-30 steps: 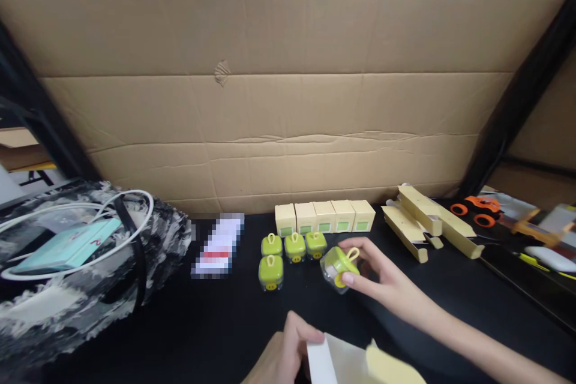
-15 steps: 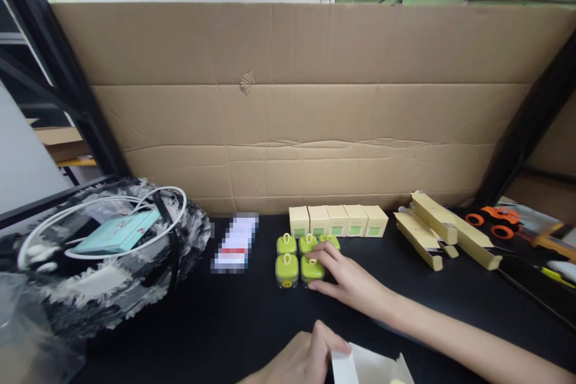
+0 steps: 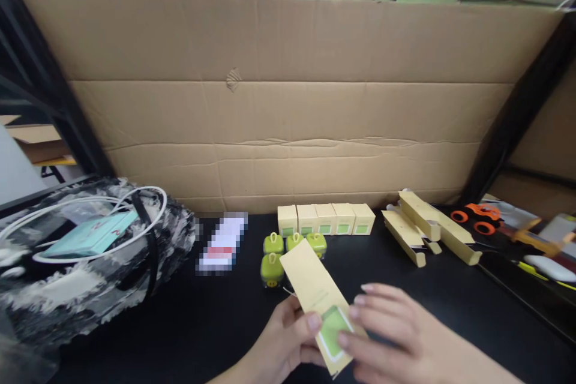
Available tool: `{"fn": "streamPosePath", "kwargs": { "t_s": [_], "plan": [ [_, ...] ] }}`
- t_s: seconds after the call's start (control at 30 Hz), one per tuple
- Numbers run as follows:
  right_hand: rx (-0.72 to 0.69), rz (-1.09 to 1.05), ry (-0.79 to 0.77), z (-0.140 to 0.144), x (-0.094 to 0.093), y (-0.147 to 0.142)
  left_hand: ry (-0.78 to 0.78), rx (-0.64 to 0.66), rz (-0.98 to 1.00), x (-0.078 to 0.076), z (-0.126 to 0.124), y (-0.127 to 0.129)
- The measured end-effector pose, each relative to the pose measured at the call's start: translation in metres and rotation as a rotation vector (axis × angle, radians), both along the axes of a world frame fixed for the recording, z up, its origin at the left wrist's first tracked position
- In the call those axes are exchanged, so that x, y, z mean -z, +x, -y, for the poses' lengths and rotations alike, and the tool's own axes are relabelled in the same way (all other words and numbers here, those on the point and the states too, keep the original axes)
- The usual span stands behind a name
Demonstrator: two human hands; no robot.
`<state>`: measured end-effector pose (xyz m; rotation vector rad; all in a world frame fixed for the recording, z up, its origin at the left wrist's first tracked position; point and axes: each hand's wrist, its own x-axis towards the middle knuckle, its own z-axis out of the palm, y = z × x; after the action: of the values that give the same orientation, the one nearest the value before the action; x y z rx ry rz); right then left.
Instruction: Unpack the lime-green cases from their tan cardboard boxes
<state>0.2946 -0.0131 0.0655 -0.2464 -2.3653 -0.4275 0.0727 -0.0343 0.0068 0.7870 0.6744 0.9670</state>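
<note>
My left hand (image 3: 285,342) is closed around the lower part of a pale yellow carton (image 3: 310,279), thumb on its front. The carton tilts up to the left and bears a green panel with a white border. At the carton's right edge, my right hand (image 3: 396,333) has its fingers stretched and apart. One fingertip overlaps the green panel; motion softens the others. Behind the carton are small green-lidded containers with loop handles, among them a front left one (image 3: 272,270) and a back right one (image 3: 317,244). The carton partly covers this group.
A row of small yellow boxes (image 3: 344,219) stands along the cardboard backboard (image 3: 288,108). Flattened yellow cartons (image 3: 418,222) and an orange toy truck (image 3: 479,217) lie right. Left are a blurred-out phone-like object (image 3: 222,243) and a fringed bag (image 3: 171,240) with a white cable and turquoise box.
My right hand has left the front right green container and come down to the carton. My left hand has raised the carton into full view. The view has turned slightly right.
</note>
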Motion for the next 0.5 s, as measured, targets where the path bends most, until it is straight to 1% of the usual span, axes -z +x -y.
{"fn": "streamPosePath", "kwargs": {
  "t_s": [0.03,0.07,0.1,0.17,0.23,0.33,0.4,0.5],
  "plan": [
    [-0.003,0.017,0.096,0.003,0.001,-0.005,-0.019,0.023,0.006,-0.001,0.001,0.000],
    [0.004,0.028,0.154,0.004,0.001,-0.010,-0.040,0.044,0.019,-0.002,0.003,0.000],
    [0.018,0.037,0.177,0.005,0.001,-0.014,-0.056,0.056,0.040,-0.002,0.004,0.001],
    [0.050,0.042,0.152,0.006,0.000,-0.018,-0.073,0.064,0.093,0.000,0.005,0.002],
    [0.092,0.015,0.088,0.007,0.000,-0.017,-0.073,0.083,0.131,0.003,0.003,0.002],
    [0.116,0.029,0.049,0.008,0.004,-0.010,-0.062,0.119,0.098,0.006,0.002,0.001],
    [0.082,0.037,0.066,0.008,0.010,-0.005,-0.035,0.067,0.028,0.003,0.002,0.000],
    [-0.023,-0.046,0.108,0.009,0.023,-0.005,0.027,-0.056,-0.048,-0.006,0.003,0.002]
  ]
}}
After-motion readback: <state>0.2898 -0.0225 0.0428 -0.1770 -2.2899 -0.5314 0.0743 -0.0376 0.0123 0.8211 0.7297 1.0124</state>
